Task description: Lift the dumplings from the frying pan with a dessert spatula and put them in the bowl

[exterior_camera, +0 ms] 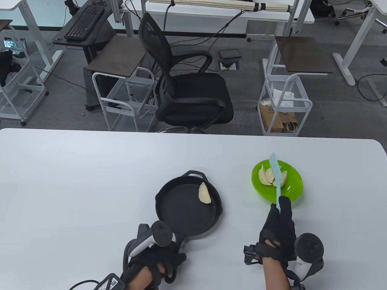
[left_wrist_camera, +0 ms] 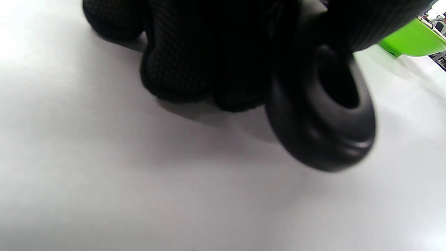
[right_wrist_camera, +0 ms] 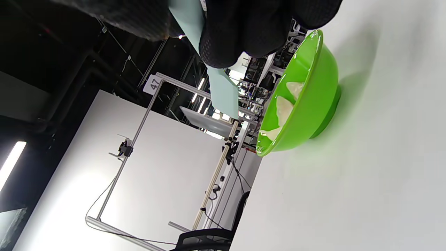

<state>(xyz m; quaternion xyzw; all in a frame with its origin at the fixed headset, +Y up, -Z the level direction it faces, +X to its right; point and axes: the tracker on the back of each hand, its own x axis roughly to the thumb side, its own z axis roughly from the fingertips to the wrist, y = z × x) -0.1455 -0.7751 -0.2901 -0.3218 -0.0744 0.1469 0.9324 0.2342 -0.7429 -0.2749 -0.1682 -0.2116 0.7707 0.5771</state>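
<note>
A black frying pan (exterior_camera: 184,220) sits near the table's front middle, and one pale dumpling (exterior_camera: 204,193) lies by its right rim. My left hand (exterior_camera: 163,259) grips the pan's handle, whose ringed end (left_wrist_camera: 324,115) fills the left wrist view beside my curled fingers (left_wrist_camera: 195,62). To the right stands a green bowl (exterior_camera: 294,188) (right_wrist_camera: 310,104) holding several dumplings (exterior_camera: 266,176) (right_wrist_camera: 284,108). My right hand (exterior_camera: 279,225) grips a light blue dessert spatula (exterior_camera: 275,175) (right_wrist_camera: 223,94). Its blade hangs over the bowl with nothing on it.
Beyond the white table's far edge (exterior_camera: 193,133) stand a black office chair (exterior_camera: 187,90) and white wire carts (exterior_camera: 284,105). Bare tabletop stretches to the left of the pan.
</note>
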